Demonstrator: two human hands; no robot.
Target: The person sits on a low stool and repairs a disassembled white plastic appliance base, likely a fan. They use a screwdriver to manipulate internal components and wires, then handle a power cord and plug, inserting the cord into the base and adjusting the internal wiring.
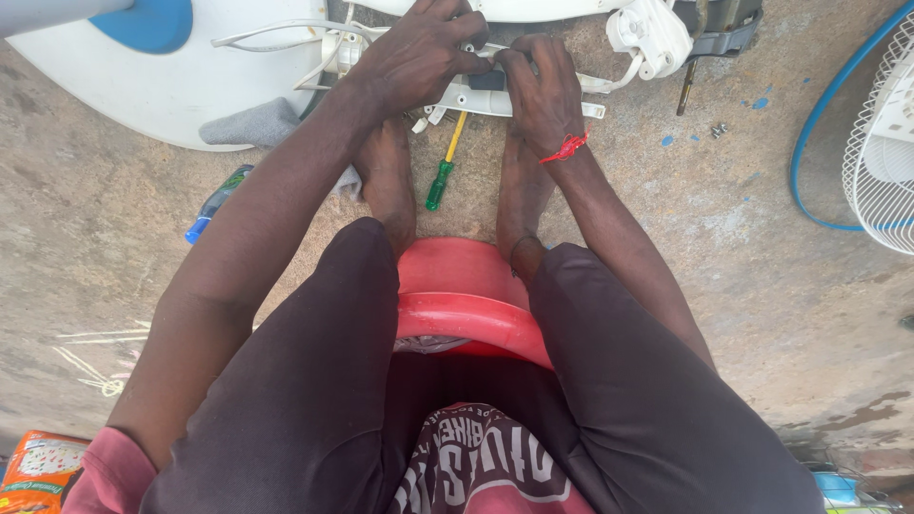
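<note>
Down on the concrete floor (pixel 724 238), left hand (pixel 419 52) and right hand (pixel 543 90) both pinch a white plastic bracket (pixel 476 98) between the feet. Green-handled screwdriver (pixel 442 171) lies just below; grey cloth (pixel 252 122), white wires (pixel 286 33) and fan grille (pixel 881 143) surround.

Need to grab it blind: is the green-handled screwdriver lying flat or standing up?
Lying flat: the green-handled screwdriver rests full length on the concrete floor between the feet.
</note>
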